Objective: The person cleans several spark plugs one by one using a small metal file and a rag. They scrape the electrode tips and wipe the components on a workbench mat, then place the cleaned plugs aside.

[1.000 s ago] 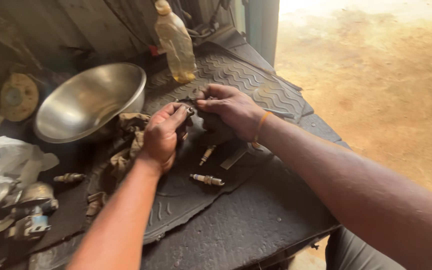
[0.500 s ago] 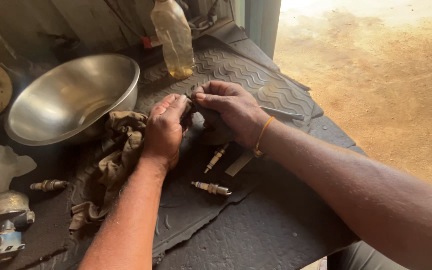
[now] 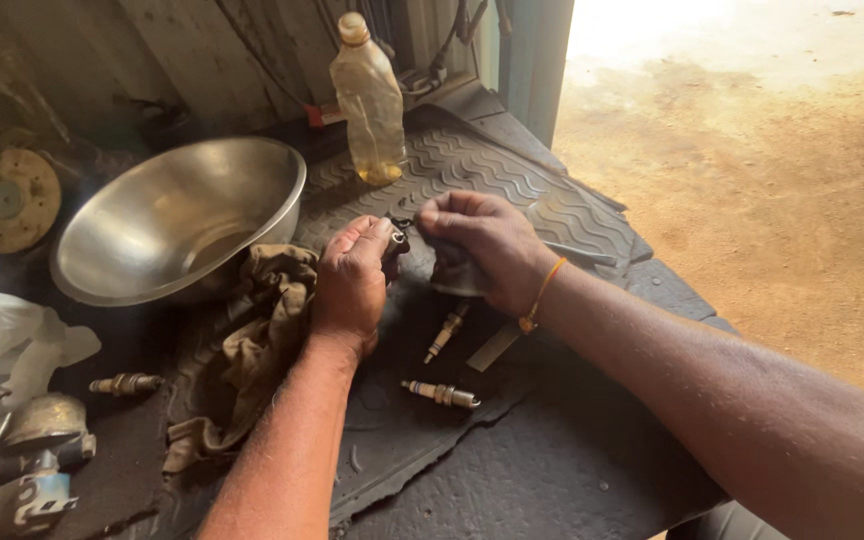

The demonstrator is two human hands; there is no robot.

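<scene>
Dark rubber mats cover a worktop that stands against a grimy wall, with sunlit dirt ground beyond its right edge.

Both hands meet over the middle of the worktop. The left hand is curled shut around a small dark part, of which only a metal tip shows between thumb and forefinger. The right hand comes in from the right, its fingertips pinched at that same part, touching the left hand's thumb; an orange band sits on its wrist. What exactly the part is cannot be told, since the hands hide most of it.

Just below the right hand a spark plug lies on the mat, tilted. A second plug lies nearer the front edge, almost level. A third plug lies well apart, toward the left edge.

A brown rag lies crumpled under and left of the left forearm. Behind it sits a steel bowl, tipped slightly, toward the back left. A plastic bottle holding a little yellowish liquid stands upright at the back, just right of the bowl. A round rusty disc leans at the back left corner. White plastic and some metal parts crowd the front left corner.
</scene>
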